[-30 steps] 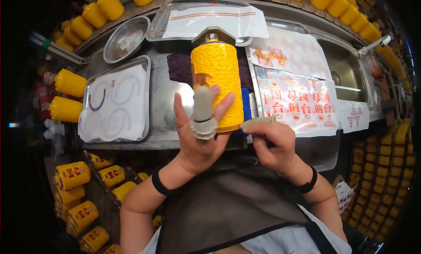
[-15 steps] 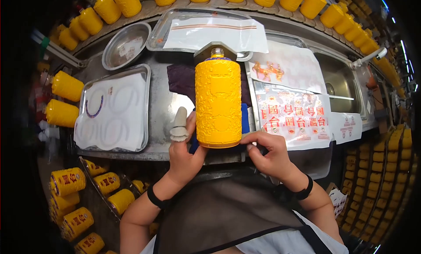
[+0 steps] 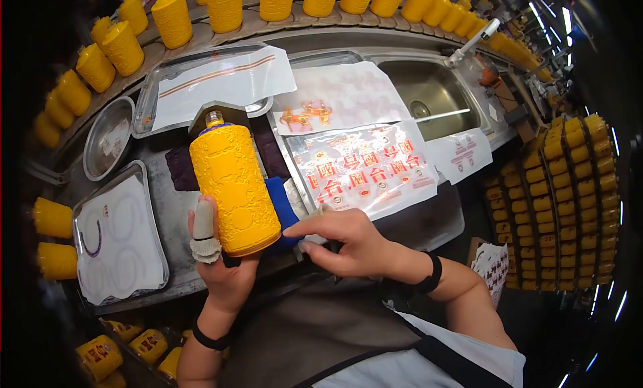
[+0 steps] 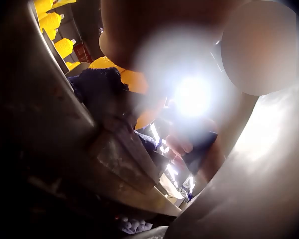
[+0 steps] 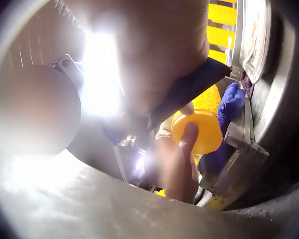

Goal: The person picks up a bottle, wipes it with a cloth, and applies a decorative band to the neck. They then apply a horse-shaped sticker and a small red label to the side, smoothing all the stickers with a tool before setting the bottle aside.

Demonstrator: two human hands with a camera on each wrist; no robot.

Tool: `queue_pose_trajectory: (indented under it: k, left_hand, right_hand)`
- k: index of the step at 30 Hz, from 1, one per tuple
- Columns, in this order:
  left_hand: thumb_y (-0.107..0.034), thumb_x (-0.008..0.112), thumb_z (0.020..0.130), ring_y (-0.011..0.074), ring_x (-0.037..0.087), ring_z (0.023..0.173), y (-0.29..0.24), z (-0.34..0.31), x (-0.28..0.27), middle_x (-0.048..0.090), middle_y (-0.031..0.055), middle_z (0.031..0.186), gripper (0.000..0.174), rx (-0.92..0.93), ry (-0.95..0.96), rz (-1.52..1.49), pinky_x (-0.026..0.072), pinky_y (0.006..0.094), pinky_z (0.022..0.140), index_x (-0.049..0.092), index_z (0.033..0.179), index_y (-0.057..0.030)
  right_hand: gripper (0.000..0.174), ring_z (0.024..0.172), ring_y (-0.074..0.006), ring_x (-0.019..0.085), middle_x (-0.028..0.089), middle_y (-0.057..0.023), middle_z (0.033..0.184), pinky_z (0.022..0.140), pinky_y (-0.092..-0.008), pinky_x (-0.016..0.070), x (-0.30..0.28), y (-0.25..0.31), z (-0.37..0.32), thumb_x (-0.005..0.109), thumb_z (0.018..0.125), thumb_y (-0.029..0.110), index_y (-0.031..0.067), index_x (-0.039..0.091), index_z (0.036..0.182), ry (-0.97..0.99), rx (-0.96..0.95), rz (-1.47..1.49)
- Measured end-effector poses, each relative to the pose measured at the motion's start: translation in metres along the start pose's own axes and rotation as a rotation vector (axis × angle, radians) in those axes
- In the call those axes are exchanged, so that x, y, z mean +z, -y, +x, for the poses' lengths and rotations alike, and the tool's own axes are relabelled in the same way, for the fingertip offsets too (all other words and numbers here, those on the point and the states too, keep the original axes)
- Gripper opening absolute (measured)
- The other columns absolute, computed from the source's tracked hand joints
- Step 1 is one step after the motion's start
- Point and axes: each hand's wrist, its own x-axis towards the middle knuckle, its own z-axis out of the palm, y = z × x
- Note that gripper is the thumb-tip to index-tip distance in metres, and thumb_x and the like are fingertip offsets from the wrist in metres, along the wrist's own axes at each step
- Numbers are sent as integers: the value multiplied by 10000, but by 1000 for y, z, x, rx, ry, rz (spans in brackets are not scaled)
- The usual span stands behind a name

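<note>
A yellow embossed bottle (image 3: 234, 180) with a clear glass neck lies neck-away against a metal bracket (image 3: 224, 113), its base facing the person. At the lower left of the bottle, my left hand (image 3: 226, 277) grips its base end. One left finger wears a pale finger cot (image 3: 203, 228). In the right wrist view, the left thumb (image 5: 190, 137) lies across the flat base. My right hand (image 3: 348, 241) reaches in from the right, its index fingertip at the bottle's base edge and its thumb apart below. A blue cloth (image 3: 280, 204) shows beside the bottle.
Right of the bottle lie decal sheets (image 3: 365, 164) with red characters, near a sink (image 3: 429, 97). On the left stand a tray (image 3: 154, 207) with a white sheet and a metal bowl (image 3: 110, 137). Yellow bottles (image 3: 276, 3) line the back and fill racks (image 3: 562, 207) at right.
My left hand has moved from across the bottle's front to its lower left side. The bottle now shows a different face. The head view has swung right; my right hand stays at the base edge.
</note>
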Motion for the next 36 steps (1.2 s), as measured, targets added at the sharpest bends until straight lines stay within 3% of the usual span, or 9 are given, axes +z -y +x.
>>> queue_pose_trajectory:
  k: [3, 9, 11, 12, 15, 19, 26, 32, 36]
  left_hand:
    - [-71, 827, 727, 332, 398, 1390, 0, 1, 3, 460, 186, 1458, 883, -2, -8, -31, 198, 434, 1191, 344, 1458, 43]
    - [-67, 810, 758, 299, 336, 1427, 1, 2, -4, 402, 165, 1504, 885, 33, 51, 43, 204, 417, 1190, 306, 1480, 26]
    - [-101, 832, 731, 325, 401, 1390, 3, 0, 0, 467, 180, 1451, 872, 17, 7, 9, 162, 468, 1198, 360, 1448, 49]
    - [-111, 834, 732, 325, 398, 1392, 4, 0, 0, 466, 181, 1452, 872, 19, 6, 9, 160, 469, 1199, 361, 1447, 51]
    - [-140, 841, 734, 326, 388, 1397, 4, 1, 1, 461, 185, 1455, 879, 22, 0, 15, 157, 472, 1200, 364, 1446, 56]
    - [-168, 847, 733, 334, 374, 1403, 4, -1, 0, 452, 188, 1463, 896, 11, 11, 55, 157, 474, 1200, 359, 1448, 62]
    - [-165, 844, 729, 352, 361, 1408, 6, 0, -2, 439, 187, 1474, 896, 18, 36, 109, 149, 491, 1200, 359, 1447, 61]
    - [-164, 840, 733, 346, 350, 1416, 8, -1, -2, 440, 176, 1477, 903, 36, 36, 91, 131, 513, 1202, 341, 1457, 39]
    - [-179, 848, 729, 347, 348, 1416, 11, -3, 0, 442, 175, 1474, 907, 50, 18, 83, 130, 522, 1200, 347, 1454, 34]
  right_hand:
    - [215, 746, -167, 656, 706, -91, 863, 654, -273, 494, -30, -4, -2, 668, 802, 29, 19, 704, 1013, -71, 89, -175]
    - [220, 838, -286, 672, 696, -134, 873, 735, -367, 524, -139, -74, -16, 690, 801, 152, 30, 701, 982, -316, 453, -643]
    - [304, 870, -307, 670, 689, -150, 907, 753, -387, 524, -170, -83, -11, 717, 783, 227, 22, 690, 1006, -302, 649, -942]
    - [444, 883, -328, 664, 679, -167, 940, 766, -409, 522, -182, -96, -12, 765, 740, 332, 7, 675, 1029, -317, 687, -997]
    - [555, 900, -345, 658, 677, -174, 974, 780, -422, 520, -195, -118, -3, 801, 694, 404, 1, 665, 1051, -305, 787, -1080]
    - [520, 789, -318, 673, 678, -171, 811, 706, -423, 512, -202, -123, 13, 820, 659, 437, 6, 692, 920, -127, 941, -995]
    - [296, 654, -314, 653, 664, -169, 686, 632, -393, 501, -227, -135, 0, 763, 751, 293, 5, 696, 741, -221, 838, -782]
    - [227, 730, -331, 673, 689, -175, 766, 669, -398, 513, -217, -132, -7, 724, 781, 246, 19, 717, 800, -314, 839, -866]
    - [207, 710, -309, 661, 677, -169, 773, 654, -389, 501, -214, -129, -12, 714, 795, 229, 24, 717, 820, -357, 710, -922]
